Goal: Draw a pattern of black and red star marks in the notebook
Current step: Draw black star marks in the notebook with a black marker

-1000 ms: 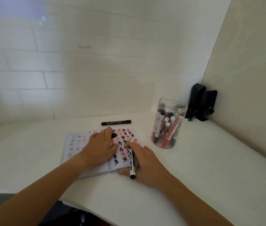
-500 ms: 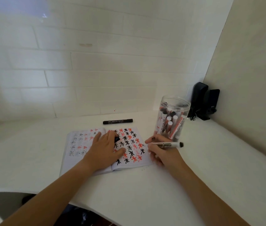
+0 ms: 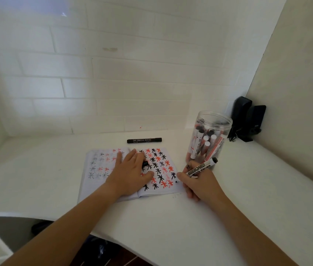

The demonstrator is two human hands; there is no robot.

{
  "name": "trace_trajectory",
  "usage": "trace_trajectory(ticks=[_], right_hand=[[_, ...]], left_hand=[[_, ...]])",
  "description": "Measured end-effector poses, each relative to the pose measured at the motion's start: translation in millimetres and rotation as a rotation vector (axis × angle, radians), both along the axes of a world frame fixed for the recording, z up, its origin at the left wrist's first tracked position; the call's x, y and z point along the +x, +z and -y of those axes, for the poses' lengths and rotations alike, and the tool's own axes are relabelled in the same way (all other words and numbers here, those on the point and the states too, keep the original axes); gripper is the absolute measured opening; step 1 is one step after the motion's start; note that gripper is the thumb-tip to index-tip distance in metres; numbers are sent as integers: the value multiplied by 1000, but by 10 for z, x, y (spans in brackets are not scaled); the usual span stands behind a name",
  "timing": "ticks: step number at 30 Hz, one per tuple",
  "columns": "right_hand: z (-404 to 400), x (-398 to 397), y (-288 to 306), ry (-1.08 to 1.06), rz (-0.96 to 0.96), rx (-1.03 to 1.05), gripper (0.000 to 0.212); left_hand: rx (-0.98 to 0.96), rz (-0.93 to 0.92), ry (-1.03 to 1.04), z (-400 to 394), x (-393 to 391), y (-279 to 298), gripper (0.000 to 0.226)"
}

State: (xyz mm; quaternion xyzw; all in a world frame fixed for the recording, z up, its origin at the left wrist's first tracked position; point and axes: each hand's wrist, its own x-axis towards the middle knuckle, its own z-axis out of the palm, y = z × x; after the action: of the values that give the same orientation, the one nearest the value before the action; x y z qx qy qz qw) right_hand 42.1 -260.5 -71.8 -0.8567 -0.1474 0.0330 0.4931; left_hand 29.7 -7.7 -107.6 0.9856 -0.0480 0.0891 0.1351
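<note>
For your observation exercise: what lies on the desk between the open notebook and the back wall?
In the head view, a capped black marker lies crosswise on the white desk, just beyond the notebook, apart from it.

The white table (image 3: 56,185) carried an open notebook (image 3: 159,169), a black marker (image 3: 144,140), a clear marker jar (image 3: 207,139) and two black speakers (image 3: 247,118) in the corner

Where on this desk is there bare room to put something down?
Bare desk lies left of the notebook toward the wall, and along the near edge between the forearms. It is crowded on the right, where the marker jar stands close behind the right hand.
</note>
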Motion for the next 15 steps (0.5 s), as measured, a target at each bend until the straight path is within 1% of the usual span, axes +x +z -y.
trace_trajectory(ticks=[3,6,10,15], right_hand=[[-5,12,-4,0,-16,-3,26],[-17,6,1,-27,-28,2,24],[-25,2,-4,-77,-30,14,21],[-35,-2,4,-61,1,22,27]], left_hand=[[-5,-5,-8,12,-10,19,80],[5,5,-17,10,-10,17,73],[59,-11,-12,2,6,-5,80],[51,-18,-6,15,4,13,82]])
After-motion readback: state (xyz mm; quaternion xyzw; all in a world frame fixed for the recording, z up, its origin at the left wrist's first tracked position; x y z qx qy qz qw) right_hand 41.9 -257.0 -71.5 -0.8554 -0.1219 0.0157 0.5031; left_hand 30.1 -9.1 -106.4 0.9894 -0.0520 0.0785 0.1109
